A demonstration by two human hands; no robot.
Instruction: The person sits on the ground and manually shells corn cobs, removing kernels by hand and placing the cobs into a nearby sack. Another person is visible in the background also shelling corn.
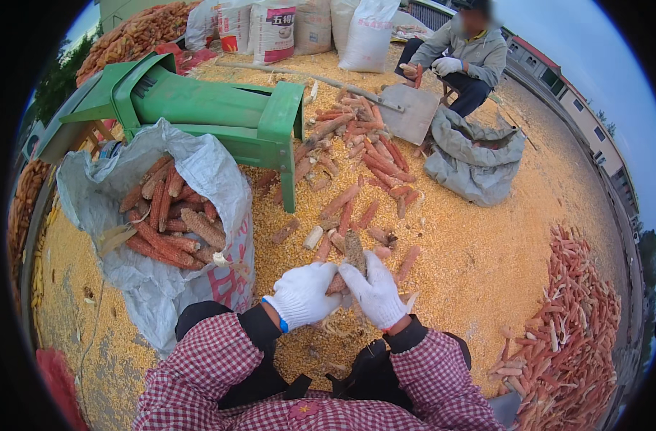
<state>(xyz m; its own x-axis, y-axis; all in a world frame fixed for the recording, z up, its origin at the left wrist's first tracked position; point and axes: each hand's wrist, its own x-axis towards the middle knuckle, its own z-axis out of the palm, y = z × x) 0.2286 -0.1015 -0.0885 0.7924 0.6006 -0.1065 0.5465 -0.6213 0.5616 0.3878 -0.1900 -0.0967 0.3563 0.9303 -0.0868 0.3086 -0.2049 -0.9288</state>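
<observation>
My left hand (306,293), in a white knitted glove, grips a reddish corn cob (336,284) whose end shows past the fingers. Close beside it, my gloved right hand (377,291) holds a brownish corn cob (354,249), tilted upright. The two cobs meet or overlap between the hands; the contact is partly hidden. Just beyond my hands, loose red cobs (341,200) lie on a layer of yellow corn kernels (462,258). Left of my hands stands a white woven sack (144,291), its mouth wide, with stripped cobs (163,237) inside.
A green corn sheller (198,113) stands behind the sack. Beyond the loose cobs lies a shovel (411,110). A seated person (481,56) holds a cob near a grey sack (473,161). Cobs are heaped (570,345) at right; filled sacks (274,32) line the back.
</observation>
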